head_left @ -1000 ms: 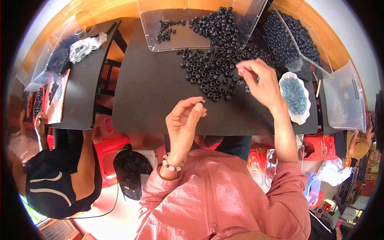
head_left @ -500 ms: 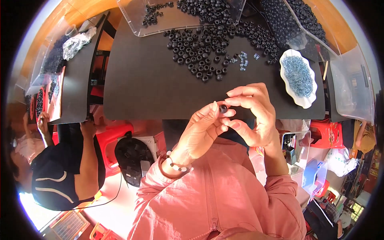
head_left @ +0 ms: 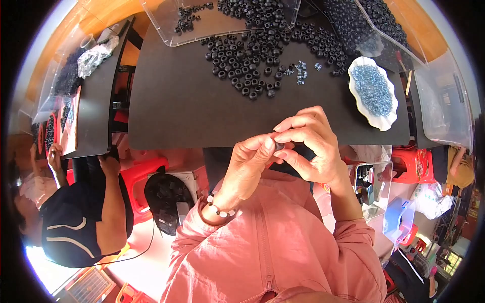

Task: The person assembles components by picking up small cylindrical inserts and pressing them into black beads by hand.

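A single dark bead point(head_left: 279, 146) sits at the meeting fingertips, just beyond the table's near edge. Thumb and fingers of my left hand point(head_left: 246, 166) are closed on it. From the other side, the thumb and index fingertips of my right hand point(head_left: 314, 149) pinch at the same bead, which is mostly covered. Loose black beads point(head_left: 247, 65) with wide holes lie scattered farther out on the dark table point(head_left: 182, 101). Beside them is a small group of clear, shiny beads point(head_left: 301, 72). To the right, a white scalloped dish point(head_left: 388, 122) holds tiny blue beads point(head_left: 372, 91).
Clear plastic boxes point(head_left: 169, 38) with black beads stand along the far edge. Another transparent bin point(head_left: 442, 108) is at the right. At left, a person point(head_left: 76, 217) in dark clothing sits by another table point(head_left: 96, 101). A black backpack point(head_left: 166, 202) rests near red stools point(head_left: 139, 184).
My right thumb and index have closed in on the bead, which is now more hidden. Both hands have shifted slightly; the table's contents appear a little higher and further left.
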The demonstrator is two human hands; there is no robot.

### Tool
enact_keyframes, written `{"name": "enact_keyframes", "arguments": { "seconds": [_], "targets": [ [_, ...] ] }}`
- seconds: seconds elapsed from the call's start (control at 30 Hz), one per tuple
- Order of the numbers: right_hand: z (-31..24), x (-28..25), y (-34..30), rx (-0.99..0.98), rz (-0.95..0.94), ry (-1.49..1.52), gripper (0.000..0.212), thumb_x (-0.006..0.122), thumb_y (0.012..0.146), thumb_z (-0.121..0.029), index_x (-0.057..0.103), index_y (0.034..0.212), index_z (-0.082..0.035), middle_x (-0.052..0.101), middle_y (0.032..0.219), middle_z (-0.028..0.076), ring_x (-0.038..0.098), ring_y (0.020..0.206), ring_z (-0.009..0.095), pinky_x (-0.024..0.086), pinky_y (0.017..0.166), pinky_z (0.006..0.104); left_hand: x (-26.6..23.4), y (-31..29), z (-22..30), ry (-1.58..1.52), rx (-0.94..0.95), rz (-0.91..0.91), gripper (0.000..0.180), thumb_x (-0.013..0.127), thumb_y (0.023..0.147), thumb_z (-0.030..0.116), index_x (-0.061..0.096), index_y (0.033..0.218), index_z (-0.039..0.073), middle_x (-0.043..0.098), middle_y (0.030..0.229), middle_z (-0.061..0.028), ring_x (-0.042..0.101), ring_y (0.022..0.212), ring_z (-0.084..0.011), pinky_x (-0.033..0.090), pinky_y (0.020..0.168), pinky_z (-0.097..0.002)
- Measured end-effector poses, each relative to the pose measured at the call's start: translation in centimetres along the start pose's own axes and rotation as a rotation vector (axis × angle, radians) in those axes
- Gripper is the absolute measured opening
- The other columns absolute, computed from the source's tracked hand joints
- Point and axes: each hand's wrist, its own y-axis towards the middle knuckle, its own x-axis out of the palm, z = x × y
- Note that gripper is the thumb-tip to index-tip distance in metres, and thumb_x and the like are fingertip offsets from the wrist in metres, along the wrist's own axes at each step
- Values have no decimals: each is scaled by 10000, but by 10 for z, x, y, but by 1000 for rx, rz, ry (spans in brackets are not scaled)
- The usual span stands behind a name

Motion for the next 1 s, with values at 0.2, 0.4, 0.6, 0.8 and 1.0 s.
{"name": "enact_keyframes", "arguments": {
  "seconds": [0.2,0.4,0.6,0.8,1.0],
  "targets": [
    [0,1,1,-15,-20,-5,255,792,704,-153,683,930,-105,642,1018,11,526,896,240,448,788,349,0,-7,8,5,16,10,286,606,942,234,644,1157,49,674,958,-57,594,826,-94,514,733,-248],
    [12,-5,12,25,-50,96,216,767,751,-169,674,910,-56,670,934,66,573,811,235,472,742,343,-5,-7,10,64,24,95,275,631,929,214,651,1140,38,676,912,-45,574,751,-77,504,695,-229],
    [61,-26,26,133,95,-414,116,692,798,-64,676,912,-60,662,900,74,572,867,269,469,760,358,-6,-5,17,233,200,200,272,621,941,236,661,1124,39,678,838,-34,567,719,-57,462,630,-195],
    [84,-40,36,196,66,-473,116,696,788,-67,676,902,-77,658,882,59,559,881,268,455,789,357,-9,-5,21,244,223,281,300,629,936,254,659,1124,23,671,856,-41,564,718,-61,457,609,-194],
    [84,-22,49,120,-18,-523,91,718,774,-112,686,859,-118,618,884,18,522,916,250,473,773,357,-10,-6,21,273,210,246,291,647,923,220,646,1134,19,669,871,-47,573,726,-66,457,607,-197]
  ]
}}
